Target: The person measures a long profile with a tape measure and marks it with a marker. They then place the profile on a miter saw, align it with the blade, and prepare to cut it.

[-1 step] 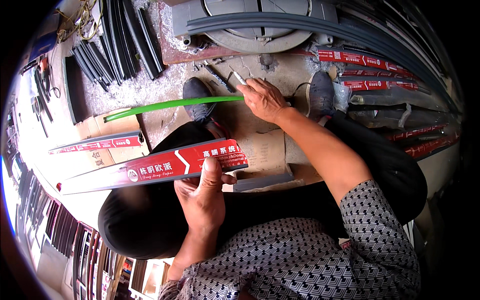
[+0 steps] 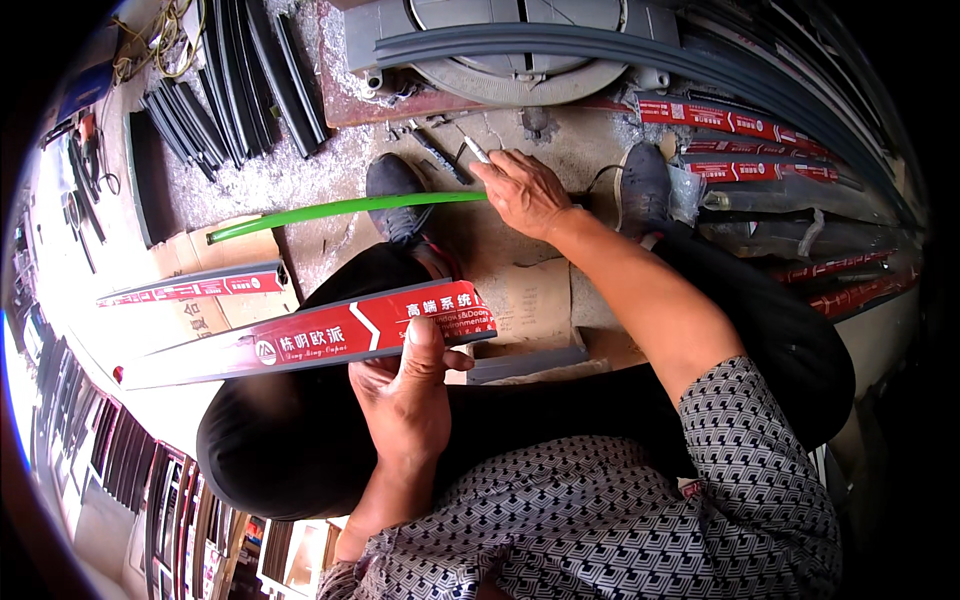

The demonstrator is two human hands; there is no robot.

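Observation:
My left hand (image 2: pixel 405 395) is closed around a long grey profile (image 2: pixel 310 335) faced with red printed film, its thumb pressed on top. The profile slopes across my lap, its far end toward the left. Between the fingertips of my right hand (image 2: pixel 522 195) is a slim white pen-like tool (image 2: pixel 477 150) with a thin tip pointing up and left. A bright green strip (image 2: pixel 350 207) stretches leftward from my right hand, over a shoe. Whether that hand also grips the strip is hidden. Just left of the tool lies a small dark bar (image 2: pixel 440 157) on the floor.
A grey machine base with a round plate (image 2: pixel 520 85) stands ahead, a long grey profile (image 2: pixel 520 40) across it. Dark cut profiles (image 2: pixel 240 80) lie at the upper left. Red-labelled profiles (image 2: pixel 740 120) are stacked at the right. Another red-faced piece (image 2: pixel 200 285) rests on cardboard (image 2: pixel 225 250).
My right hand and the pen-like tool have shifted very slightly. The left hand and its profile look the same.

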